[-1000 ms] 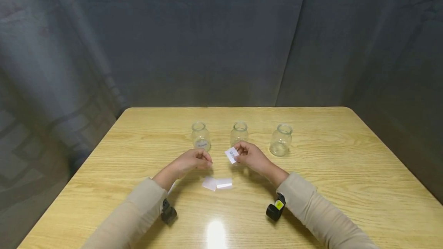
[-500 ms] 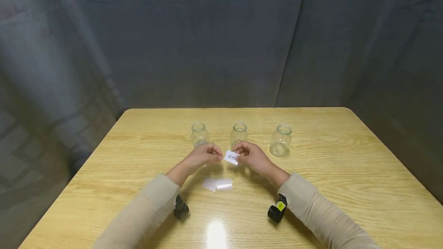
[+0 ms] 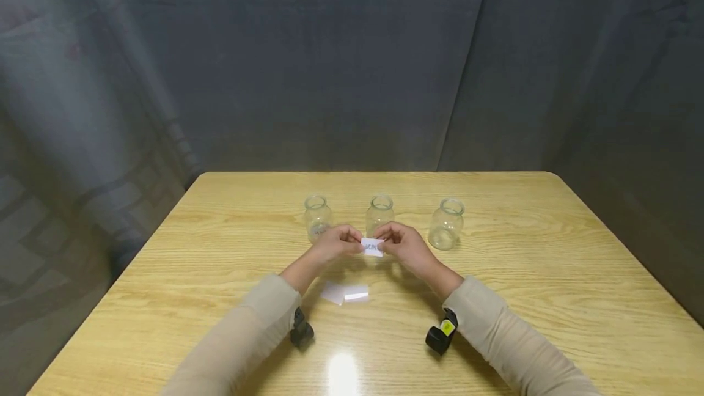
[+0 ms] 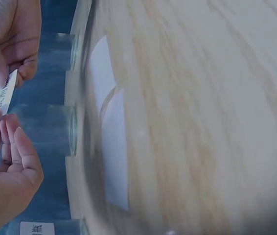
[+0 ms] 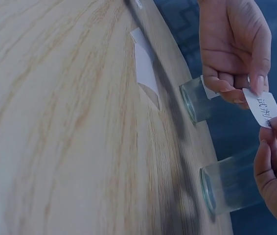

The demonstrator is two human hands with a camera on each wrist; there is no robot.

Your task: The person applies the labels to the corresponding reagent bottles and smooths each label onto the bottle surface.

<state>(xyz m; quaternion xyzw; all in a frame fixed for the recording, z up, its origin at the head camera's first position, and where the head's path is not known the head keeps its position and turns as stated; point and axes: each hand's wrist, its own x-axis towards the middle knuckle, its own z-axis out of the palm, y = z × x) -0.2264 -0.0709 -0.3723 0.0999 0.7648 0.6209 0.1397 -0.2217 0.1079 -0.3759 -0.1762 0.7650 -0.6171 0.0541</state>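
A small white label [image 3: 372, 247] with dark handwritten characters is stretched between both hands, in front of the middle glass jar [image 3: 380, 209]. My left hand [image 3: 337, 243] pinches its left edge between thumb and fingers. At the opposite edge my right hand [image 3: 406, 247] pinches it the same way, with the thumb over the end of the writing in the right wrist view. To the left stands another glass jar [image 3: 317, 216] bearing a white label [image 4: 37, 228] on its side. The hands partly hide the lower parts of the left and middle jars.
A third glass jar [image 3: 446, 225] stands on the right, without a visible label. Two white paper pieces [image 3: 333, 292] lie on the wooden table [image 3: 522, 261] below the hands. A dark curtain [image 3: 330, 66] hangs behind the table.
My left hand has moved right and taken hold of the label's left edge. The label has turned from tilted to nearly level, while my right hand stayed almost in place.
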